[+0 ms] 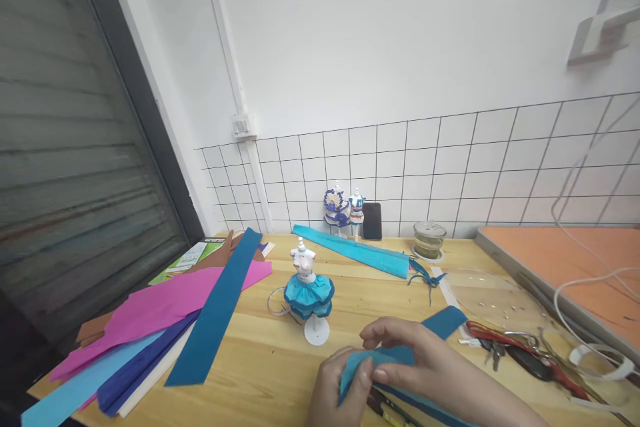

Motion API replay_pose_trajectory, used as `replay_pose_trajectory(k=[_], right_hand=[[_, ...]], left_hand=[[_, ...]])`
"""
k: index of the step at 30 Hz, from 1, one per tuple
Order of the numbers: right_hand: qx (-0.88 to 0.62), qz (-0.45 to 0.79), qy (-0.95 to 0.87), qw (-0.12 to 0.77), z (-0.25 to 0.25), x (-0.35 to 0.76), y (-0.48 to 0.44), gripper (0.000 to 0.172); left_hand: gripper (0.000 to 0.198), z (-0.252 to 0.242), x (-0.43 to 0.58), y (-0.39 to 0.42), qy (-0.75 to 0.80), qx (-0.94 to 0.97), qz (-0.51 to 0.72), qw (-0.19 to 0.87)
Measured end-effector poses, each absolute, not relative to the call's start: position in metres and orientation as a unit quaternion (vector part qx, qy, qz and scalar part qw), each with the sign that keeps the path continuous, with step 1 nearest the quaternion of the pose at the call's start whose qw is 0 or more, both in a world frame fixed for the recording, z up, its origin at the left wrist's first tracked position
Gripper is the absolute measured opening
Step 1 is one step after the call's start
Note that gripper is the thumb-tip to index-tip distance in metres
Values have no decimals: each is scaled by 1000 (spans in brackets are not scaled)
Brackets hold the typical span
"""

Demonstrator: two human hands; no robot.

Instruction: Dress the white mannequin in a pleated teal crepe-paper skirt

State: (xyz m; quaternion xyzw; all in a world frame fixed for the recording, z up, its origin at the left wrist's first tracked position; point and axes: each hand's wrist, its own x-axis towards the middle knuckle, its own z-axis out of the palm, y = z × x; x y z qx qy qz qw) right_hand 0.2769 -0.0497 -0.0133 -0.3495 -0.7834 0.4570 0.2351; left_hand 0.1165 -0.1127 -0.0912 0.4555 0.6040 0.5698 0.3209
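My left hand (338, 388) is closed at the bottom of the view, pinching a piece of light blue crepe paper (351, 368) between thumb and fingers. My right hand (425, 361) curls over the same paper from the right, its thumb on it beside my left thumb. A darker blue crepe paper strip (445, 322) runs beneath my right hand. Partly hidden under the hands lies a dark and yellow tool (387, 408). Just beyond my hands a small white dress-form mannequin (303, 261) stands upright, wearing a ruffled blue paper skirt (309, 292) with dark edges.
Coloured paper sheets, among them a pink sheet (175, 293) and a dark blue strip (220, 313), cover the left. Behind are a turquoise strip (353, 252), two small dressed mannequins (337, 210), a phone (372, 221) and a lidded glass bowl (429, 239). Keys (495, 353) lie right.
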Motion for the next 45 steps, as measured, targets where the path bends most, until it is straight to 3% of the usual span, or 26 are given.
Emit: replay_pose_trajectory(k=[2,9,14,17,20,25,31,36,40,45], right_hand=[[-331,477,-779,237,-9,268,-45,21],[-300,507,-760,272,-19,257,-32,29],[-339,523,-714,320,-22,270,-21,33],[-340,521,-712,327,-19,275,-15,33],[-342,523,-712,320,-15,274,-12,34],[-349,538,-699,316,-10,270,-8,38],[-342,571,-676,317,-19,271,-3,36],[-347,603,-672,255,-27,269,-2,46],[-354,553,-721,223,-28,266,2,46],[-325,551,-729,242,-15,261,10,43]], left_hand=[[44,-82,113,-110,589,489,570,300],[52,-68,94,-98,517,613,532,272],[29,-65,59,-72,604,546,578,60],[34,-57,45,-50,652,482,585,-2],[40,-50,43,-32,665,469,581,15],[27,-47,48,-20,664,456,589,64],[31,-43,45,-13,631,471,593,167],[54,-41,38,-2,600,473,601,235],[68,-36,35,3,573,497,591,275],[54,-22,40,11,479,563,564,366]])
